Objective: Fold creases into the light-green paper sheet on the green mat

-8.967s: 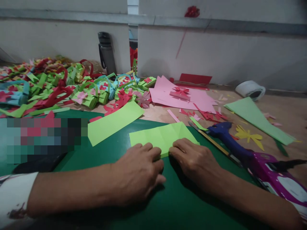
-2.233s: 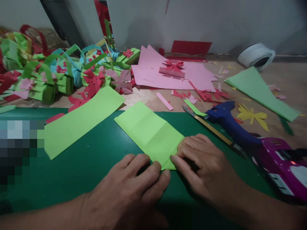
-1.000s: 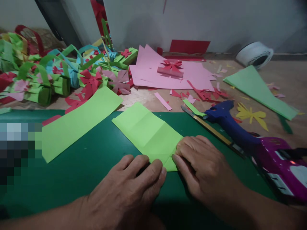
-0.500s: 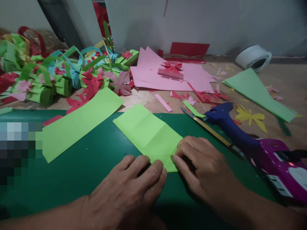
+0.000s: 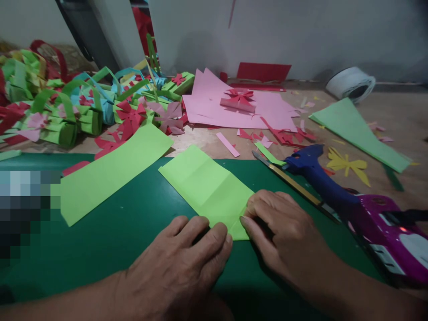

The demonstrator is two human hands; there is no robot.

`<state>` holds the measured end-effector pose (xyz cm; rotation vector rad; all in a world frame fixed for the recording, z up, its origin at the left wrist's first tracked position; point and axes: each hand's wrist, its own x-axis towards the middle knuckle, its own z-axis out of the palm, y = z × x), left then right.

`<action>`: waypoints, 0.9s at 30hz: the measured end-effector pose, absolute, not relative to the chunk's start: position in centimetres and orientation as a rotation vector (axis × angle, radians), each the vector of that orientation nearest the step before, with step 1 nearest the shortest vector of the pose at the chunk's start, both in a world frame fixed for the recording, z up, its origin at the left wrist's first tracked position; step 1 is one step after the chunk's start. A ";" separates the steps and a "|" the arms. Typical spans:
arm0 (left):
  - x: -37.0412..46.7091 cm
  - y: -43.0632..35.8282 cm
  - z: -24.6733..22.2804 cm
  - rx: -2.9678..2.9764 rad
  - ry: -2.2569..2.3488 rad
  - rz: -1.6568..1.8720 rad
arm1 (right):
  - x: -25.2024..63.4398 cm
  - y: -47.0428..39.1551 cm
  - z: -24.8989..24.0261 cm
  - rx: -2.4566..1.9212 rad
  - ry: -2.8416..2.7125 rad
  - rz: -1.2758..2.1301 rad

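Observation:
A creased light green paper lies slantwise on the dark green mat, its near corner between my hands. My left hand presses on the paper's lower left edge with bent fingers, the thumb side close to the near corner. At the right edge, my right hand pinches the paper between thumb and curled fingers. The crease lines run across the sheet. A second light green paper strip rests flat to the left, apart from both hands.
Right of my hands lie a yellow cutter knife and a blue and purple glue gun. Beyond the mat are pink paper sheets, small paper bags, a yellow paper butterfly, folded pale green paper and a white tape roll.
Both hands keep nearly the same hold on the green paper. The view has shifted very slightly; nothing else has visibly moved.

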<state>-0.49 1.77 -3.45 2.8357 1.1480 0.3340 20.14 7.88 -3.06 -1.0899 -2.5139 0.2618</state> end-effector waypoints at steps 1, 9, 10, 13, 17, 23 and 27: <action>-0.5 1.8 -3.5 2.840 1.146 0.335 | 20.2 7.9 -3.1 -1.093 -2.512 0.257; -0.6 2.0 -3.2 2.909 1.040 0.263 | 20.3 8.1 -2.9 -1.099 -2.493 0.294; -0.6 2.1 -3.1 2.912 1.035 0.248 | 20.3 8.2 -2.9 -1.091 -2.492 0.274; -0.6 2.2 -3.0 2.922 1.037 0.247 | 20.5 8.4 -3.0 -1.058 -2.497 0.254; -0.5 2.4 -3.2 2.932 1.011 0.357 | 20.9 8.3 -2.7 -0.978 -2.517 0.219; -0.5 2.1 -3.3 2.932 1.006 0.400 | 21.7 6.6 -3.2 -0.776 -2.615 -0.103; -0.7 1.7 -3.0 2.904 1.096 0.410 | 22.0 6.4 -3.5 -0.734 -2.651 -0.216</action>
